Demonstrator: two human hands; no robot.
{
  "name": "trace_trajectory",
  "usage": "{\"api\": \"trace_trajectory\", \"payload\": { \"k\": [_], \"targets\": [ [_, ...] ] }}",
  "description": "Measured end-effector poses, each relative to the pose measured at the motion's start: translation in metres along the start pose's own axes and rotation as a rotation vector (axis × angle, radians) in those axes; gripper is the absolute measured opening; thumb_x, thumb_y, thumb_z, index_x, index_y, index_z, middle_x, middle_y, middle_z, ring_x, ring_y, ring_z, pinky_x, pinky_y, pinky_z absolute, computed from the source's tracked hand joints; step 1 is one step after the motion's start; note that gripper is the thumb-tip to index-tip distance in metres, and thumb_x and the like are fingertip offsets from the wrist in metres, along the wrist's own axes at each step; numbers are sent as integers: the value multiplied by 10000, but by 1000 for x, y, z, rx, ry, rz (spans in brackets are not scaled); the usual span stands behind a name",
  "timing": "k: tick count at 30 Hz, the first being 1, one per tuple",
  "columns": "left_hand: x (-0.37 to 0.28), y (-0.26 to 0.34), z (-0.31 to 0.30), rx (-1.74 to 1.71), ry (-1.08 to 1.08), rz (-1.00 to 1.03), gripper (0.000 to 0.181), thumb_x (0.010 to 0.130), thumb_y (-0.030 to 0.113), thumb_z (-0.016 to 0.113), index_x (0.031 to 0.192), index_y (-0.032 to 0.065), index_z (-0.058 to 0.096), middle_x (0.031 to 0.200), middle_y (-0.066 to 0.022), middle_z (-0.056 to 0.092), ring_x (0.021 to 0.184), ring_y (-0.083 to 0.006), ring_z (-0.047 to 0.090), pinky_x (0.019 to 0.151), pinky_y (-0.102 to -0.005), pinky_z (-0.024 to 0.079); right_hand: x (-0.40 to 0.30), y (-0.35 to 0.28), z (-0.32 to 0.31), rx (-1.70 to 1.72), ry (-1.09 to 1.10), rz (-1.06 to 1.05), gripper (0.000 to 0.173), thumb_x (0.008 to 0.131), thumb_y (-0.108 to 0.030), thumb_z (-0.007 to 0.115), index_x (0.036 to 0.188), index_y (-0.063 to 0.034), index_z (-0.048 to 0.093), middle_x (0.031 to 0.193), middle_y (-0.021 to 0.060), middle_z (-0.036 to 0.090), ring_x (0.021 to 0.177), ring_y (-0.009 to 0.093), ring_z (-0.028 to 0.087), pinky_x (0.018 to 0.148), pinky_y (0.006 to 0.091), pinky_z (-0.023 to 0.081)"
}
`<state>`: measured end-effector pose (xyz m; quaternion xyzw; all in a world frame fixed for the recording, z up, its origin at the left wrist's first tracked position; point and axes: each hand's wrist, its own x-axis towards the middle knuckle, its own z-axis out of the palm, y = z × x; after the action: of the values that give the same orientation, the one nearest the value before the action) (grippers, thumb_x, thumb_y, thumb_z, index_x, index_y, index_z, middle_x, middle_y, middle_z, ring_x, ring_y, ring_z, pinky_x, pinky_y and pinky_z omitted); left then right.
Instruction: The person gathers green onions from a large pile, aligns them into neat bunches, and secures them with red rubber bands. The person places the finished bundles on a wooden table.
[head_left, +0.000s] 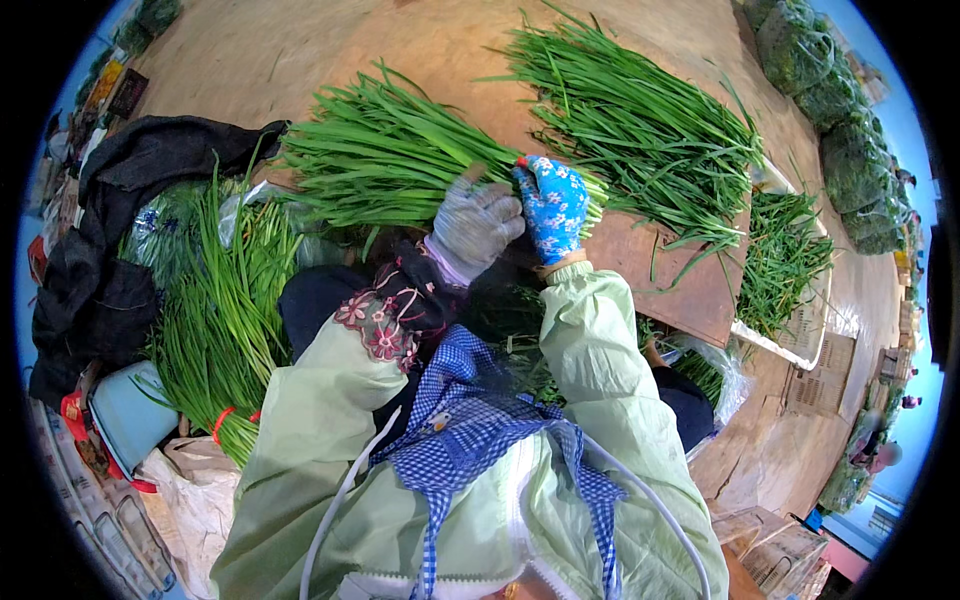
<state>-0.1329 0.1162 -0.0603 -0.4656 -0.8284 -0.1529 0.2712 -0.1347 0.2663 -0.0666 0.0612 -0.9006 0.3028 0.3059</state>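
A bunch of garlic chives lies across the wooden board, leaf tips to the left and pale stem ends to the right. My right hand, in a blue floral glove, grips it close to the stem ends. Something small and red shows at that hand's fingertips; what it is I cannot tell. My left hand, in a grey glove, is slightly blurred at the bunch's near side with its fingers curled. Whether it holds any stems is unclear. A larger pile of chives lies to the right on the wooden board.
Right of the board stands a white crate with loose green trimmings. At my left are chives with a red band, black cloth and a light-blue bucket. Bagged greens line the far right.
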Motion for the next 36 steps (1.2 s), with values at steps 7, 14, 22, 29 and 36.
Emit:
{"api": "trace_trajectory", "payload": {
  "k": [7, 14, 22, 29, 36],
  "targets": [
    [17, -19, 39, -625, 148, -357, 182, 846, 324, 469, 970, 207, 530, 1070, -53, 597, 1060, -183, 546, 977, -470, 305, 15, 10, -4, 232, -116, 318, 140, 783, -126, 593, 917, -88, 607, 861, 155, 630, 816, 354, 593, 682, 399, 475],
    [36, -37, 47, -423, 49, -380, 126, 709, 256, 690, 796, 166, 675, 808, -15, 672, 856, -184, 636, 1049, -487, 236, 31, 35, -1, 389, -133, 482, 173, 789, -199, 622, 885, -55, 625, 847, 139, 645, 765, 331, 599, 677, 357, 471],
    [38, -44, 62, -225, 111, -382, 200, 655, 226, 709, 814, 108, 682, 773, -61, 664, 763, -232, 625, 975, -426, 370, 32, -6, -12, -298, -72, 168, 111, 782, -178, 597, 829, -80, 622, 771, 134, 615, 730, 338, 592, 637, 424, 467],
    [41, -38, 56, -153, 159, -377, 178, 705, 235, 642, 825, 106, 668, 738, -63, 649, 715, -253, 610, 901, -435, 413, 10, -5, 7, 119, 145, 418, 98, 776, -119, 637, 831, -44, 605, 788, 149, 617, 728, 330, 590, 639, 368, 457],
    [56, -38, 48, 4, 182, -275, 103, 714, 186, 624, 790, 119, 646, 819, -55, 657, 800, -211, 629, 952, -447, 377, 14, 1, -4, 309, 51, 499, 73, 778, -56, 622, 841, -31, 594, 751, 114, 614, 666, 211, 583, 634, 295, 450]
  ]
}}
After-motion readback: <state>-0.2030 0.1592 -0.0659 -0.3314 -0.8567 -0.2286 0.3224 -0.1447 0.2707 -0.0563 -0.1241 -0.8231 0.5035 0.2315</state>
